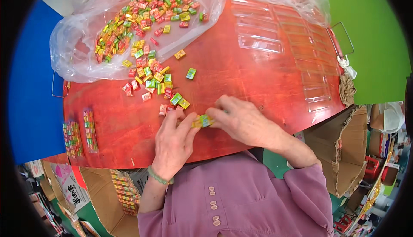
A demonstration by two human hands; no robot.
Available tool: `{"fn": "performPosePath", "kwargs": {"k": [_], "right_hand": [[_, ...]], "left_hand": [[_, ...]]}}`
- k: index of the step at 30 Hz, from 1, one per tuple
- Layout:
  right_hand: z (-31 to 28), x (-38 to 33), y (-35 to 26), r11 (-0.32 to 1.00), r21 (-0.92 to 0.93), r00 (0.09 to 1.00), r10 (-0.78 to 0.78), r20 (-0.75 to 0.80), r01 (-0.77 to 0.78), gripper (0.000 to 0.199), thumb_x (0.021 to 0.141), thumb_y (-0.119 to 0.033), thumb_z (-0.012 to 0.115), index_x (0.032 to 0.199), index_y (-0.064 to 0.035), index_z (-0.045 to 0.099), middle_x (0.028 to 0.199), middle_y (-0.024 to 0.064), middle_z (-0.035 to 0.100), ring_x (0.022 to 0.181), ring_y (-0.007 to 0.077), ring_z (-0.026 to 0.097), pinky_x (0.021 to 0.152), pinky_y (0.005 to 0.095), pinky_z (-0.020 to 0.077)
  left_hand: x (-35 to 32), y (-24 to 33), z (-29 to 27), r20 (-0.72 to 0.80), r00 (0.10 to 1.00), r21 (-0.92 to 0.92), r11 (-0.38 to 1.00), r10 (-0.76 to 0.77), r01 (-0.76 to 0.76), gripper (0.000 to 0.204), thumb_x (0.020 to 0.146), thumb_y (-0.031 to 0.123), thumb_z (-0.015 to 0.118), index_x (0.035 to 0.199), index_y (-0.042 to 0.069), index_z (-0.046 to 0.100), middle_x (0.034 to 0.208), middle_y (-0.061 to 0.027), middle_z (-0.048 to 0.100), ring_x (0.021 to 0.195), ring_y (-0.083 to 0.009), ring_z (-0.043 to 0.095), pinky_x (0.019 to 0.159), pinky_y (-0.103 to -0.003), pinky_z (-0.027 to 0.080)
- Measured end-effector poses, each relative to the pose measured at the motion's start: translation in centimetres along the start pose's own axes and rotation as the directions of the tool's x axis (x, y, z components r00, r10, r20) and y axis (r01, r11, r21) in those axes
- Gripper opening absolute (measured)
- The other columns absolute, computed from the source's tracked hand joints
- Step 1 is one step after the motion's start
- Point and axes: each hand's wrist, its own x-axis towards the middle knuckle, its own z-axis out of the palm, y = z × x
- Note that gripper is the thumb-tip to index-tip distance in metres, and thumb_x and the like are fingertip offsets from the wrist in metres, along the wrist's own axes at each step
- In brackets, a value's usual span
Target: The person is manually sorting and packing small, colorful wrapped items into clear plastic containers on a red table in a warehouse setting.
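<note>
Red lacquered wood fills most of my view: a round table [241, 77] with a worn, glossy top, and both hands working at its near edge. I have the left hand [174, 144] lying palm down on the table, a green beaded bracelet [159, 178] round its wrist, the fingers curled in so that thumb and forefinger pinch one end of a short row of small packets [202, 121], yellow and green, held just above the wood. My right hand [243, 123] comes in from the other side, knuckles up, its fingertips closed on the opposite end of the same row, so the two hands meet over it and almost touch. Just beyond the fingers lies a loose scatter of the same little wrapped pieces [157, 84] in red, yellow, green and orange, spreading away from me toward a clear plastic bag [81, 52] that lies open on the far left of the table with a larger heap of packets [144, 17] inside it. One green packet [191, 74] sits apart from the scatter, to its right. Near the left rim two filled strips [81, 133] of packets lie side by side. On the right half of the table lie clear moulded plastic trays [262, 34], hard to make out against the red. Cardboard boxes [344, 151] stand below the table on the right, and my purple buttoned shirt [241, 202] fills the bottom of the view.
</note>
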Motion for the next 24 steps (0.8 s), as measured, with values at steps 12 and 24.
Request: {"fn": "performPosePath", "kwargs": {"k": [12, 24], "right_hand": [[-10.2, -0.7, 10.8, 0.939, -0.126, 0.912, 0.270, -0.308, -0.320, 0.030, 0.093, -0.015, 0.073, 0.122, -0.0065, 0.068, 0.105, 0.0175, 0.059, 0.096, 0.0404, 0.064, 0.081, 0.0492, 0.0510], [-9.4, 0.3, 17.3, 0.911, -0.200, 0.910, 0.296, -0.292, -0.360, 0.035, 0.092, -0.020, 0.076, 0.124, -0.0082, 0.069, 0.111, 0.0169, 0.059, 0.101, 0.0385, 0.065, 0.086, 0.0476, 0.0536]], "left_hand": [[19.7, 1.8, 8.2, 0.033, 0.929, -0.006, 0.930, 0.368, -0.368, 0.022, 0.091, 0.017, 0.074, 0.108, 0.004, 0.071, 0.106, -0.0156, 0.062, 0.094, -0.0352, 0.067, 0.080, -0.046, 0.055], [23.9, 0.1, 12.2, 0.138, 0.951, -0.040, 0.961, 0.278, -0.275, 0.021, 0.091, 0.018, 0.075, 0.108, 0.006, 0.072, 0.109, -0.0169, 0.059, 0.097, -0.0384, 0.067, 0.083, -0.047, 0.056]]}}
